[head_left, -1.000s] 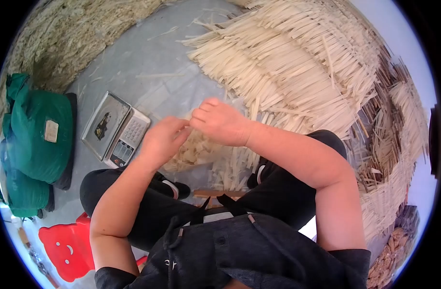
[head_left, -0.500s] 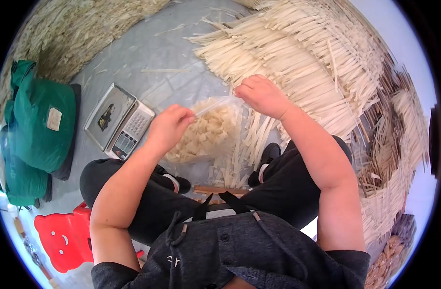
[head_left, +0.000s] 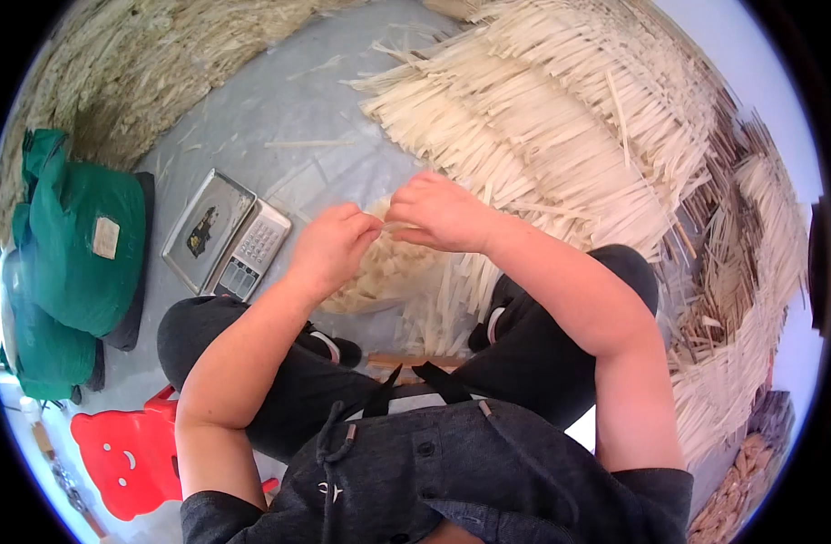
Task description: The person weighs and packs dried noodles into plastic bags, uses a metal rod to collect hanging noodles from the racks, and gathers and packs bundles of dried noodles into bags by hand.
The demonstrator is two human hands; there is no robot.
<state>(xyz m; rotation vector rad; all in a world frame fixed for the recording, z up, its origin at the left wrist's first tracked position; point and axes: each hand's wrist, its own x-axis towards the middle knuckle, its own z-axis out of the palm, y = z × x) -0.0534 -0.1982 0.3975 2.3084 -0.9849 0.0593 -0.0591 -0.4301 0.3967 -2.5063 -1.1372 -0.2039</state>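
Observation:
A clear plastic bag (head_left: 366, 297) filled with pale, flat, chopped-looking pieces (head_left: 397, 263) sits on the floor between my feet. My left hand (head_left: 336, 247) is closed at the upper left of its mouth, thumb and fingers pinched together. From the other side, my right hand (head_left: 436, 214) grips the gathered plastic, its fingertips almost touching those of the left. Both hands cover much of the bag's top, so the exact fold of the film is hidden.
Left of the bag lies a digital scale (head_left: 227, 234) with dark scraps on its pan. Green sacks (head_left: 87, 240) and a red child's chair (head_left: 125, 458) stand at the left. Layered pale strips (head_left: 542, 118) fill the right; a wooden piece (head_left: 415, 361) lies between my feet.
My hands, which held the bag's mouth stretched out between them, have come together. The right hand moved left and down; the left shifted slightly right. The bag's edge is now bunched.

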